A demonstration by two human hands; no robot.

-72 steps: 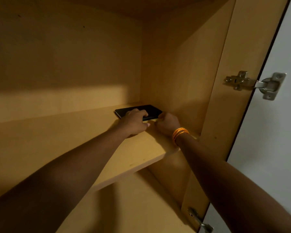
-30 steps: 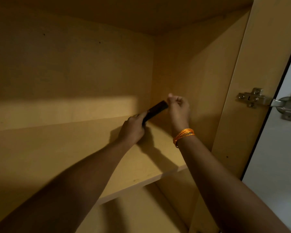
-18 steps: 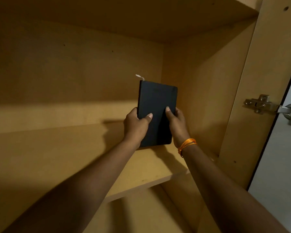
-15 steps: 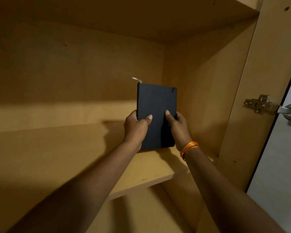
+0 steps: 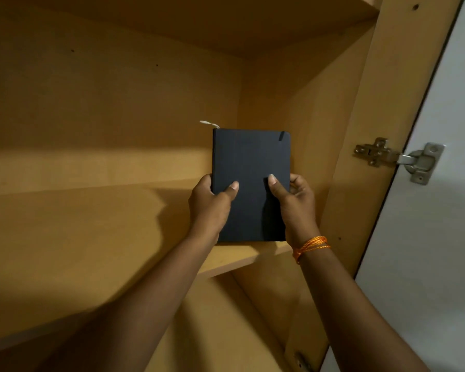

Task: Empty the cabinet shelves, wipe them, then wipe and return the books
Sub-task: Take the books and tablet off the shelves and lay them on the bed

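Your shelf (image 5: pixel 86 237) on the left lies in shadow, so you cannot easily judge where its front edge sits, and that is the first risk: set anything down by feel and it may land half over the lip. Your left hand (image 5: pixel 208 208) grasps the book (image 5: pixel 250 167) at its lower left edge, thumb across the cover and fingers behind. The book stands upright, cover facing you, its bottom edge at or just above the shelf near the right corner (contact is hidden by your wrists, so I cannot tell if it rests there). A pale ribbon (image 5: pixel 208 124) pokes from the top left corner; it could snag or get trapped if you slide the book along the back panel. Your right hand (image 5: pixel 293 200) holds the lower right edge the same way, thumb on the cover. Both grips sit low, so the top is free to tip toward you if either hand loosens. The side wall (image 5: pixel 293 124) is close on the right, and your knuckles or the orange thread (image 5: pixel 310 245) on your wrist could catch there; the hinge (image 5: pixel 381 154) lies further right, on your way out.
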